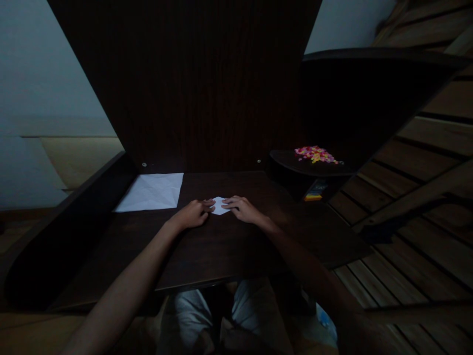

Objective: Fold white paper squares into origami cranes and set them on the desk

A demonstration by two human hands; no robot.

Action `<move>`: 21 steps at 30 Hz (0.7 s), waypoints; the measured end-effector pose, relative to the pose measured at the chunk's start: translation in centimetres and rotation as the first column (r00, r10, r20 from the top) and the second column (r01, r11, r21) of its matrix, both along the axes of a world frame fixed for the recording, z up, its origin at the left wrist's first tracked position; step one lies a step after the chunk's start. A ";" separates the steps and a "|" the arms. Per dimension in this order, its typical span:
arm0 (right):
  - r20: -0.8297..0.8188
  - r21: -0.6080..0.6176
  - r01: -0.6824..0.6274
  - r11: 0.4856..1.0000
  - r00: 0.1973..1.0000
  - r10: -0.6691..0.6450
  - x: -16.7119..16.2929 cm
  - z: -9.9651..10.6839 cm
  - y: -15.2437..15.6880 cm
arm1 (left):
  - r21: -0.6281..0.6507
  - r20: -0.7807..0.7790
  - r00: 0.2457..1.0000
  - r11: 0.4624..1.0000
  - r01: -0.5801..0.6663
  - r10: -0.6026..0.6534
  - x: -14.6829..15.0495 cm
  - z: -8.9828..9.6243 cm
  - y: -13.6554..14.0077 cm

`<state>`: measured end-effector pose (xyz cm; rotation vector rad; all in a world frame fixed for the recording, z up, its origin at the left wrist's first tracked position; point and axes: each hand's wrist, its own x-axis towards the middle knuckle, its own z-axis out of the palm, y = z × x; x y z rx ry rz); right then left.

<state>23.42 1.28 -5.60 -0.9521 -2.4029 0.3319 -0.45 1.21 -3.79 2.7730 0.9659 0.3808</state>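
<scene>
A small piece of folded white paper [219, 206] with a pointed, many-sided outline lies on the dark desk. My left hand [195, 212] is at its left corner, with thumb and fingertips closed on the edge. From the other side my right hand [244, 209] has its fingers on the right part of the paper, pressing it against the desk. Both forearms reach in from the bottom of the view. To the left of my hands rests a larger white sheet [151, 192], flat, with crease lines across it.
On a small corner shelf [288, 160] at the right is a heap of pink, red and yellow small pieces [318, 154]. Below it stands a dark box with a yellow band [314, 191]. A raised side panel [70, 231] bounds the dark desk [221, 251] on the left.
</scene>
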 end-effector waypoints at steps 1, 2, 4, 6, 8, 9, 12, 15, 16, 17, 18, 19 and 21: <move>-0.010 -0.003 0.007 1.000 1.000 -0.007 0.0 0.1 -0.1 | 0.010 0.003 1.000 1.000 -0.017 0.017 0.1 0.0 -0.1; -0.022 -0.008 0.012 1.000 1.000 -0.012 -0.1 0.1 -0.1 | 0.020 0.008 1.000 0.999 -0.027 0.027 0.2 0.0 -0.2; -0.045 -0.020 0.018 1.000 0.999 -0.019 -0.2 0.3 -0.2 | 0.040 0.019 0.999 0.999 -0.026 0.026 0.4 0.0 -0.4; -0.068 -0.033 0.019 0.999 0.997 -0.021 -0.2 0.4 -0.3 | 0.060 0.013 1.000 0.998 -0.005 0.004 0.5 -0.1 -0.4; -0.089 -0.040 0.010 0.999 0.996 -0.014 -0.2 0.4 -0.4 | 0.079 0.000 1.000 0.997 0.004 -0.004 0.5 -0.2 -0.3; -0.099 -0.043 0.002 0.999 0.995 -0.006 -0.2 0.4 -0.4 | 0.087 -0.005 1.000 0.996 0.003 -0.003 0.5 -0.2 -0.2; -0.099 -0.039 -0.018 0.999 0.995 0.014 -0.1 0.4 -0.4 | 0.110 -0.006 1.000 0.994 -0.001 0.001 0.5 -0.4 -0.1; -0.068 -0.012 -0.004 1.000 0.998 0.004 0.1 0.1 -0.2 | 0.143 -0.028 1.000 0.990 0.006 -0.002 0.5 -0.2 -0.3; -0.061 -0.002 0.002 1.000 0.998 -0.002 0.1 0.0 -0.2 | 0.154 -0.039 0.999 0.988 0.007 -0.001 0.6 -0.1 -0.4; -0.057 0.006 0.004 1.000 0.998 -0.004 0.1 0.0 -0.1 | 0.163 -0.049 0.999 0.987 0.008 0.000 0.6 0.0 -0.5; -0.055 0.012 0.002 1.000 0.998 -0.001 0.1 -0.1 0.0 | 0.170 -0.057 0.998 0.985 0.009 0.001 0.7 0.1 -0.6; -0.052 0.018 -0.004 1.000 0.999 0.005 0.1 -0.2 0.0 | 0.174 -0.064 0.998 0.985 0.009 0.002 0.8 0.2 -0.7; -0.048 0.033 -0.019 0.999 0.999 0.021 0.1 -0.2 0.1 | 0.179 -0.071 0.997 0.984 0.007 0.006 0.9 0.3 -0.8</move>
